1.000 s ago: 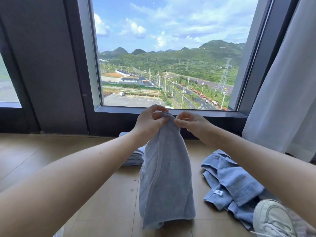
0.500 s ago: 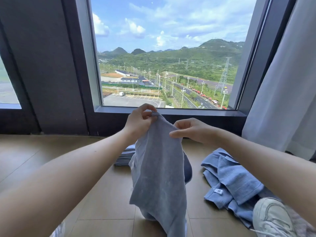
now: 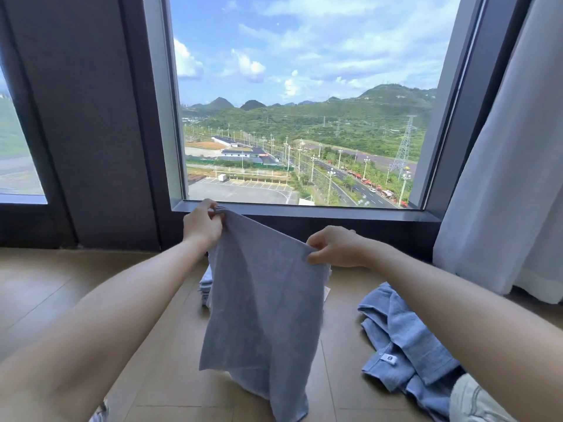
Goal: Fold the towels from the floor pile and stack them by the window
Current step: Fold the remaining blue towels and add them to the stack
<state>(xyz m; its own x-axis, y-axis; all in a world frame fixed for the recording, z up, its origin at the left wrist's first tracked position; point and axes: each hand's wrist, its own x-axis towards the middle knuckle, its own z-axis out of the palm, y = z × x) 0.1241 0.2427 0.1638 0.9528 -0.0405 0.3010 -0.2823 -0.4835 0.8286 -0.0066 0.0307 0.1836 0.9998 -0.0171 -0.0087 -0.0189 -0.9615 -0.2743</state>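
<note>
Two bare arms reach forward over a wooden floor point(image 3: 91, 284) toward a window point(image 3: 304, 102). The left hand point(image 3: 202, 223) pinches one upper corner of a grey-blue towel point(image 3: 265, 315); the right hand point(image 3: 333, 246), lower, pinches the other. The towel hangs spread between them, its bottom edge near the floor. Behind it, partly hidden, a stack point(image 3: 206, 287) of folded towels lies below the sill. A pile point(image 3: 405, 339) of crumpled blue towels lies on the floor to the right, near a white curtain point(image 3: 502, 178).
</note>
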